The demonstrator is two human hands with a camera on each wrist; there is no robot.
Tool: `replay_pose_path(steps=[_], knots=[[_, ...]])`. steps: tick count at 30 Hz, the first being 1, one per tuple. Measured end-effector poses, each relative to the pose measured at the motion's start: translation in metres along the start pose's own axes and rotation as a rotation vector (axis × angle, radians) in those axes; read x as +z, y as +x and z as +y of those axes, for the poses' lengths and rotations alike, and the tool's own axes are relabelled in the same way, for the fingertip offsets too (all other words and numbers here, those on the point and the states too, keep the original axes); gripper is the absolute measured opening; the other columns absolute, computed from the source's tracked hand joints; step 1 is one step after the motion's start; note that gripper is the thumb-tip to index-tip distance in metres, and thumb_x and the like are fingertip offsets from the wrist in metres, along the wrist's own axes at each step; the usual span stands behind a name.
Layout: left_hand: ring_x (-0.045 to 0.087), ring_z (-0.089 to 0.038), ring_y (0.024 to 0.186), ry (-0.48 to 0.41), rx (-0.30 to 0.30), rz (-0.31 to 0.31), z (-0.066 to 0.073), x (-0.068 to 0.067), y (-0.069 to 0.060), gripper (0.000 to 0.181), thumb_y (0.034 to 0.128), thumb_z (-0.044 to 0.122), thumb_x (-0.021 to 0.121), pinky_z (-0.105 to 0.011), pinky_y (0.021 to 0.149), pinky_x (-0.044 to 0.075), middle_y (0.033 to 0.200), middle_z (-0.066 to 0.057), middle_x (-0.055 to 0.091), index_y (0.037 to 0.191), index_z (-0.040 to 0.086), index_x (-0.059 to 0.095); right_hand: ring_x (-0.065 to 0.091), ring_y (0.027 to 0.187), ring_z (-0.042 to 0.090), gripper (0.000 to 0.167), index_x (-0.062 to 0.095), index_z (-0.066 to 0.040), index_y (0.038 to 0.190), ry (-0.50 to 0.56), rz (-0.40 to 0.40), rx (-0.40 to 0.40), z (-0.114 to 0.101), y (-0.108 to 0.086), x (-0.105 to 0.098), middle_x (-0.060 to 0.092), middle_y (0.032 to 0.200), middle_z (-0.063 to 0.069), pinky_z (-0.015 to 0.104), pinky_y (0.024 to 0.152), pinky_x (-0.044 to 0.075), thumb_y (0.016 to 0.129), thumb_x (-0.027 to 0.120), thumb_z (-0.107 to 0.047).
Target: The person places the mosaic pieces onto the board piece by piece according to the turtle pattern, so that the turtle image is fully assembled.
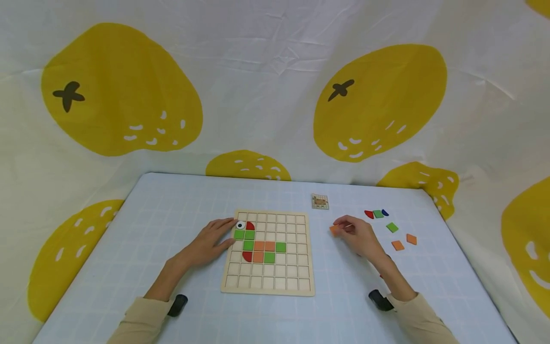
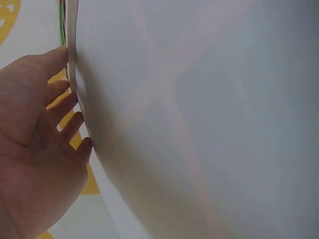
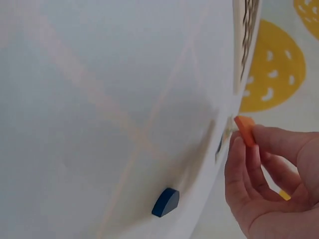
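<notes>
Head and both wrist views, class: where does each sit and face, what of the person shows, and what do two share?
Head: on the head, facing forward and down at the board and table; left hand, right hand, forearms and sleeves show.
Left wrist: on that wrist, facing the left hand at the board's edge; only this hand shows.
Right wrist: on that wrist, facing the right hand; only this hand shows.
Head and right wrist share the pinched orange tile.

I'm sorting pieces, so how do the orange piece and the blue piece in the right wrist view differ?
The orange piece is pinched in the right hand; the blue piece lies on the table. The orange piece shows straight edges; the blue piece has a curved one. Both are small, flat-faced pieces.
</notes>
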State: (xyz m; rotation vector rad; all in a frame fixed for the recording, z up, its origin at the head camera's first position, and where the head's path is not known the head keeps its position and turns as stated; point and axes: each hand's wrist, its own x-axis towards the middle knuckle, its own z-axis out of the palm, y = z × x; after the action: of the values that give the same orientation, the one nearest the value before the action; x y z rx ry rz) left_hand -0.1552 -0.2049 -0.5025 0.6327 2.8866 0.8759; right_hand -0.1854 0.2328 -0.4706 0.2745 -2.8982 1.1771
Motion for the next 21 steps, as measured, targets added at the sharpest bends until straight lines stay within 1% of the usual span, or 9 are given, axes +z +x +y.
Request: replay_pose_path(steps=[2,4,9,13,21], knots=[[0.035,-0.04,0.146,-0.005,-0.001,0.0,0.0,0.0,0.0,0.06,0.1043,0.026,0.063,-0.062,0.116,0.032,0.159,-0.016,0.042,0.157,0.008,0.042,0.068,0.086,0.021,0.012,0.073,-0.005,0.107,0.02,-0.005,-0.01,-0.003,0.0,0.003,0.072,0.099,0.006,0.023,0.079,0.056,0.095,0.074,-0.008],[0.034,-0.04,0.146,-0.005,-0.003,-0.002,0.0,0.0,0.0,0.06,0.1045,0.027,0.063,-0.062,0.116,0.032,0.159,-0.016,0.041,0.158,0.009,0.042,0.068,0.086,0.02,0.012,0.073,-0.005,0.106,0.032,-0.004,-0.023,-0.006,0.001,0.007,0.073,0.098,0.005,0.022,0.079,0.056,0.095,0.075,-0.008],[0.034,-0.04,0.146,-0.003,-0.007,-0.002,0.001,-0.001,0.0,0.06,0.1047,0.026,0.062,-0.063,0.116,0.032,0.159,-0.016,0.041,0.158,0.009,0.042,0.066,0.086,0.018,0.01,0.074,-0.008,0.103,0.066,-0.018,-0.051,-0.014,0.0,0.017,0.073,0.095,0.001,0.024,0.079,0.056,0.094,0.077,-0.01],[0.035,-0.042,0.145,-0.004,0.009,0.007,0.001,-0.002,0.0,0.059,0.1046,0.025,0.063,-0.064,0.114,0.033,0.158,-0.017,0.042,0.157,0.007,0.042,0.065,0.085,0.017,0.01,0.075,-0.009,0.102,0.096,-0.037,-0.064,-0.022,-0.001,0.025,0.073,0.096,0.0,0.024,0.078,0.056,0.093,0.078,-0.013],[0.035,-0.04,0.145,-0.017,0.008,0.001,-0.002,0.0,0.0,0.059,0.1049,0.027,0.062,-0.064,0.114,0.033,0.159,-0.016,0.042,0.157,0.008,0.042,0.066,0.082,0.016,0.015,0.074,-0.007,0.101,0.166,-0.062,-0.077,-0.034,0.0,0.039,0.072,0.094,0.002,0.022,0.075,0.056,0.089,0.082,-0.012]])
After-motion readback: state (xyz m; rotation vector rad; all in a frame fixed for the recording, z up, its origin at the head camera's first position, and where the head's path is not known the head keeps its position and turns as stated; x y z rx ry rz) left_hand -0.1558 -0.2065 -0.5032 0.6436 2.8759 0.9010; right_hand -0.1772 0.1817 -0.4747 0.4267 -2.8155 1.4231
